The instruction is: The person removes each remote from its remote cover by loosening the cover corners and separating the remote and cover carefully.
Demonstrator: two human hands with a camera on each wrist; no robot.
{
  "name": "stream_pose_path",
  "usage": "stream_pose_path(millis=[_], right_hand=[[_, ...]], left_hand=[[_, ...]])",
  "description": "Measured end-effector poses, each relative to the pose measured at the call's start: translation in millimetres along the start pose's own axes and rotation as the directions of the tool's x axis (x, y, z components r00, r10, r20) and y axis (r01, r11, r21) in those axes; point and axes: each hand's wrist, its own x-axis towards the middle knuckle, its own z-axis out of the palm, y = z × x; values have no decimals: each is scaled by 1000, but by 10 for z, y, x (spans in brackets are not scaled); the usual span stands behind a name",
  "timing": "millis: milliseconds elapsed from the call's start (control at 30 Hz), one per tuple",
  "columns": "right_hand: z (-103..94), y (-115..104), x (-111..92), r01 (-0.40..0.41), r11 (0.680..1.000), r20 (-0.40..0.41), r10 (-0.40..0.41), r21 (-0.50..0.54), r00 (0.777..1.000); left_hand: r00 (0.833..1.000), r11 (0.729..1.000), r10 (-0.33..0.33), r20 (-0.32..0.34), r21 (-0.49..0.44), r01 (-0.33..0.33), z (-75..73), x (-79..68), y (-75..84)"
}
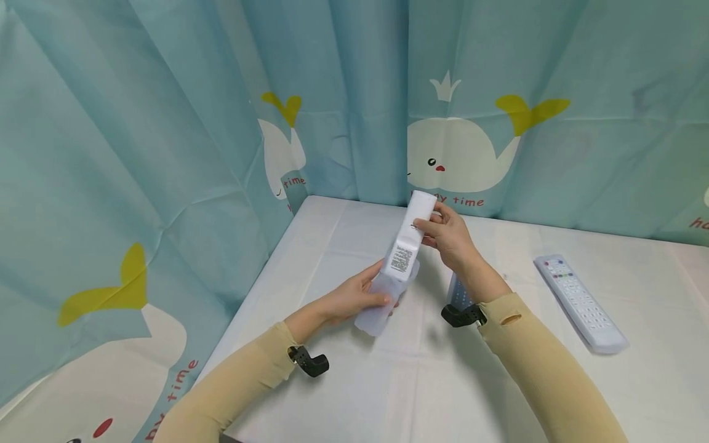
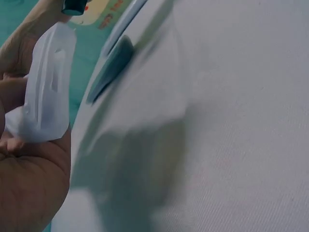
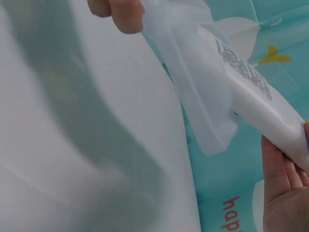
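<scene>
A white remote control (image 1: 408, 237), its back with printed label toward the head camera, is held tilted above the table. My right hand (image 1: 451, 240) grips its upper end, fingers on one side and thumb on the other. Around its lower end sits a translucent silicone cover (image 1: 373, 314), held by my left hand (image 1: 349, 300). In the right wrist view the remote (image 3: 265, 108) is partly inside the cover (image 3: 203, 87), and much of it is outside. The left wrist view shows the cover (image 2: 53, 87) between my left fingers and palm.
On the white table (image 1: 354, 394), a remote in a translucent cover (image 1: 578, 301) lies to the right. Another bluish remote (image 1: 460, 294) lies partly hidden beneath my right wrist. A teal curtain (image 1: 354, 98) with whale prints borders the table at the back and left.
</scene>
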Motion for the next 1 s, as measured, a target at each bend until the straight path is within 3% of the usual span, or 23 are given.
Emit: stream_pose_path(millis=[167,333,467,800,1000], right_hand=[[-14,-9,9,2,999,10,-2,-36,1000],[-48,-24,37,12,998,10,-12,-69,1000],[-110,-73,49,17,999,-17,-18,-30,1000],[-303,-231,52,124,990,-144,-113,70,983],[-309,-249,54,120,990,-139,-109,74,984]], left_hand=[[995,996,-65,82,61,60,-39,-12,26],[995,978,-92,43,190,83,-60,1,55],[994,970,-113,5,219,110,-69,5,67],[987,979,-151,-59,127,157,-154,-43,49],[988,988,-128,-81,71,134,-285,-81,46]])
